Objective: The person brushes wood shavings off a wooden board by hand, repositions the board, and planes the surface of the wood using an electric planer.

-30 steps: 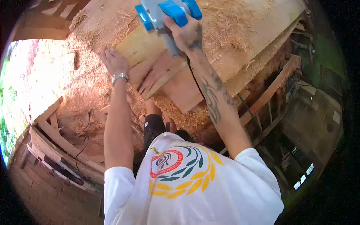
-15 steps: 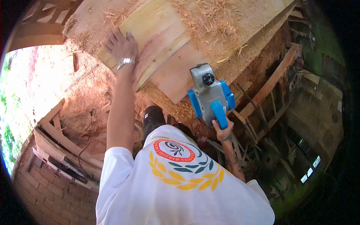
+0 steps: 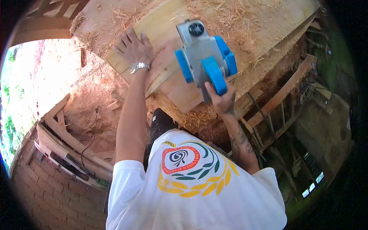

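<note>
My left hand (image 3: 136, 50), with a metal-banded watch (image 3: 139, 67) at the wrist, lies flat with spread fingers on a pale wooden board (image 3: 163, 27). In my right hand (image 3: 224, 99) is the blue handle of a grey and blue electric planer (image 3: 201, 53). The planer is over the right part of the board; whether its base touches the wood cannot be seen. Beneath the board is a wooden workbench (image 3: 278, 21) strewn with curled shavings (image 3: 237, 27).
Sawdust covers the ground (image 3: 92, 115) left of the bench. A wooden frame (image 3: 73, 134) stands over brick paving (image 3: 50, 184) at lower left. To the right are a long timber beam (image 3: 280, 94) and several upright sticks. A dark cord (image 3: 92, 140) hangs at the left.
The planer in my right hand has moved up and left, from beside the bench edge to over the board. My left hand stays flat on the board; the view has shifted slightly.
</note>
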The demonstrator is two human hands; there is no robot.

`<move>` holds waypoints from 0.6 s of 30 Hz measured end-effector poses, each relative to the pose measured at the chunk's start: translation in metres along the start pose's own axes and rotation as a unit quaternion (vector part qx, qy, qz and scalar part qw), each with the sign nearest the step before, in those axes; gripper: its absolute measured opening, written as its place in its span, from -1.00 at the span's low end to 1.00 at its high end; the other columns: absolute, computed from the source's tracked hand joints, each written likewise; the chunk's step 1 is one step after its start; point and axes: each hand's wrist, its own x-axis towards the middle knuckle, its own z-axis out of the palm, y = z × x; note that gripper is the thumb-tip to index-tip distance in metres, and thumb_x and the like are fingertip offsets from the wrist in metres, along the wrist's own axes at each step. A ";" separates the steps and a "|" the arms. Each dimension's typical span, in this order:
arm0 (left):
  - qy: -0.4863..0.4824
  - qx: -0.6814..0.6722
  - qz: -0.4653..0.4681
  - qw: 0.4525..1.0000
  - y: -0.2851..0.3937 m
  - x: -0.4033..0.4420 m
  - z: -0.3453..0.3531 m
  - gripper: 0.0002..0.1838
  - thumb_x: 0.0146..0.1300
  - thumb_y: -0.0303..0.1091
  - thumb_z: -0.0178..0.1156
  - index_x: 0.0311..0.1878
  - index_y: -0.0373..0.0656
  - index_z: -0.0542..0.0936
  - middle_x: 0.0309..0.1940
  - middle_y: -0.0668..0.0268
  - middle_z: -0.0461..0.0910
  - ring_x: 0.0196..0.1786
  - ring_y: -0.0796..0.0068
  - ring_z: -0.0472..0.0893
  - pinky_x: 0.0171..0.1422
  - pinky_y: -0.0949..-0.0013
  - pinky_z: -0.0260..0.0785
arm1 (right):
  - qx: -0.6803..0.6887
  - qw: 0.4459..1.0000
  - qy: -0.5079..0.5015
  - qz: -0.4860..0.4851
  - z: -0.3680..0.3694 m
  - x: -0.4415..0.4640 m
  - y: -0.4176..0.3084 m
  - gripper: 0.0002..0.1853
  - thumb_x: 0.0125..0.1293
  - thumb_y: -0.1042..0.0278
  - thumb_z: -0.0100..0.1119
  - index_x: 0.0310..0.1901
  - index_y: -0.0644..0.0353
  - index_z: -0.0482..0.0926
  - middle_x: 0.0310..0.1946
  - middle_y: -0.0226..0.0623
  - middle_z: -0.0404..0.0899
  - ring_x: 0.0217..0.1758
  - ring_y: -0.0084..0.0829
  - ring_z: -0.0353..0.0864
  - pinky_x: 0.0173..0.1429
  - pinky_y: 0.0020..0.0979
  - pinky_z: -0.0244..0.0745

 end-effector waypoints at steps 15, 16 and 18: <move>-0.015 -0.040 -0.005 0.999 0.000 0.001 -0.013 -0.40 0.46 0.07 0.08 0.44 -0.02 0.44 0.38 0.16 0.47 0.53 0.08 0.33 0.65 -0.38 -0.20 | 0.025 0.988 0.030 -0.147 0.072 0.165 -0.099 -0.58 0.32 -0.02 0.42 -0.10 0.23 0.73 -0.28 -0.02 0.78 -0.17 -0.03 0.78 -0.02 -0.13 0.62; -0.007 -0.036 -0.004 0.999 -0.001 0.002 -0.011 -0.40 0.45 0.07 0.08 0.45 0.01 0.44 0.39 0.15 0.46 0.53 0.07 0.33 0.65 -0.38 -0.20 | 0.046 0.988 0.027 -0.146 0.066 0.159 -0.106 -0.59 0.34 0.02 0.41 -0.08 0.27 0.72 -0.27 0.00 0.77 -0.15 -0.01 0.77 -0.02 -0.13 0.60; 0.008 -0.030 -0.006 1.000 -0.002 -0.001 -0.006 -0.39 0.43 0.08 0.09 0.46 0.05 0.44 0.42 0.13 0.45 0.52 0.04 0.33 0.65 -0.37 -0.20 | 0.004 0.989 0.016 -0.144 0.048 0.130 -0.059 -0.53 0.28 -0.13 0.44 -0.05 0.15 0.75 -0.23 -0.11 0.80 -0.13 -0.11 0.80 0.02 -0.15 0.64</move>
